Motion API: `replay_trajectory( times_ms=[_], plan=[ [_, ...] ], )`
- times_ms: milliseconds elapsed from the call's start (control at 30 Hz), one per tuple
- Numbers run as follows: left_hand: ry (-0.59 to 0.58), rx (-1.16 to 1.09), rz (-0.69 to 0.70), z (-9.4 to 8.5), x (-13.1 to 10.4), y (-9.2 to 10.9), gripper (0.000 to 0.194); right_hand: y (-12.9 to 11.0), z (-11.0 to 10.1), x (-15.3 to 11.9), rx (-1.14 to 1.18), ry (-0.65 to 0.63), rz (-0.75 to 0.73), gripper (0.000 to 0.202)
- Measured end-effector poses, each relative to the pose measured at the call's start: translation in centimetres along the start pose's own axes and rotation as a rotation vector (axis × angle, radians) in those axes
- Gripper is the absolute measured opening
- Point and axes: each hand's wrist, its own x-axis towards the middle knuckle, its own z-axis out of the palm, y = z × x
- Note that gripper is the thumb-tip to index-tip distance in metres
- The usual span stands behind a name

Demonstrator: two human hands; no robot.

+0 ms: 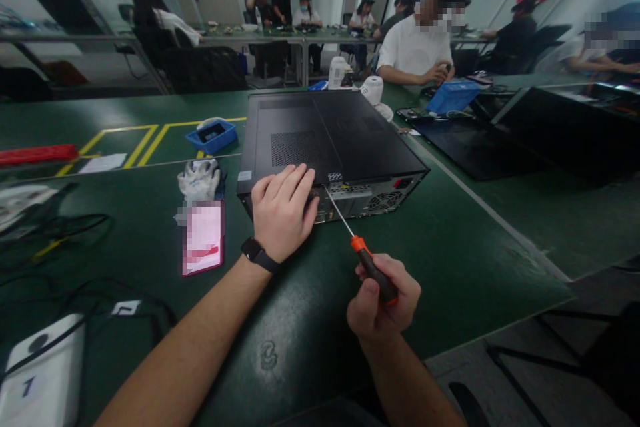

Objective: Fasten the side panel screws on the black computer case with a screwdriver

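A black computer case (365, 133) lies flat on the green table, its rear side with vents and a fan grille facing me. My left hand (284, 212) rests on the case's near edge, fingers on the top and the thumb reaching down the rear side. In my right hand (384, 297) is a screwdriver (373, 265) with a black and orange handle. Its long thin shaft points up and to the left, and the tip meets the upper rear edge of the case, just right of my left hand. Whether a screw sits at the tip is too small to tell.
Left of the case are a blue tray (213, 138), grey-white gloves (200, 179) and a pink-edged phone (203, 238). Black cables and a white device (43, 373) lie farther left. Black panels (470, 147) lie at right; a person in white (417, 47) works across the table.
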Motion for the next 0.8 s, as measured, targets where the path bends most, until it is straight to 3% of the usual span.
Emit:
replay_trajectory(
  times_ms=[133, 267, 400, 800],
  plan=[
    [0.006, 0.014, 0.009, -0.01, 0.0, 0.0, 0.052, 0.03, -0.1, -0.08, 0.01, -0.005, -0.012, 0.039],
    [0.016, 0.048, 0.025, 0.0, 0.0, 0.01, 0.048, 0.18, -0.32, -0.61, -0.124, 0.04, 0.002, 0.043],
    [0.015, 0.043, 0.021, 0.06, -0.03, -0.02, 0.049, 0.16, -0.59, -0.97, -0.191, 0.033, 0.046, 0.035],
    [0.008, 0.018, 0.012, 0.0, -0.03, 0.0, 0.052, 0.17, 0.07, -0.08, -0.058, 0.031, 0.008, 0.034]
  ],
)
